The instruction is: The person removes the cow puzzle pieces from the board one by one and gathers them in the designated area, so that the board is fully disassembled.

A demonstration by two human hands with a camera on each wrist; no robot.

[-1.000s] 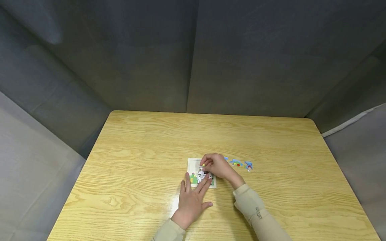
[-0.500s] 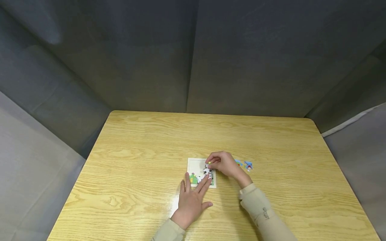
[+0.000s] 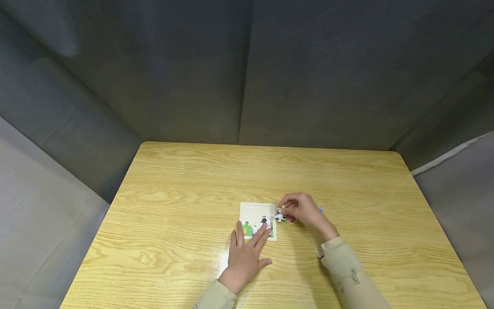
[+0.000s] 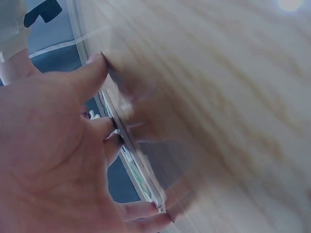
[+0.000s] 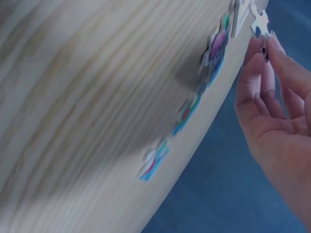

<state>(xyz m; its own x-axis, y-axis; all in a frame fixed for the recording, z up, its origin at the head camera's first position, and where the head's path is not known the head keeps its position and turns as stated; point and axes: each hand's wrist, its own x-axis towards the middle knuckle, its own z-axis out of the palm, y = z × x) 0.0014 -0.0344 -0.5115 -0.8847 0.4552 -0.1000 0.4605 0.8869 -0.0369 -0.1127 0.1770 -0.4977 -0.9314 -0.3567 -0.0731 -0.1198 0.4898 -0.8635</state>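
The left hand point(image 3: 244, 256) lies flat on the counter point(image 3: 177, 193), fingers straight and spread. Its fingertips point(image 3: 265, 229) press the near edge of the puzzle tray point(image 3: 256, 210), a white square board near the middle of the counter. The left wrist view shows the same: thumb and fingers point(image 4: 97, 73) pushing against the thin tray edge point(image 4: 136, 160), nothing held.

The near half of the tray carries fitted pieces point(image 3: 252, 227) in green, white and black. The far half is bare white.

The right hand point(image 3: 302, 210) hovers just right of the tray, its fingers curled and pinching a white piece point(image 3: 281, 216) by the tips. In the right wrist view the white piece point(image 5: 258, 20) sits between thumb and fingertips point(image 5: 272, 48), close to the tray's right edge and raised off the counter.

Loose pieces point(image 5: 194, 104) in blue, green and pink lie in a row on the counter under and right of that hand; in the head view only a blue one point(image 3: 320, 209) peeks out beyond the knuckles.
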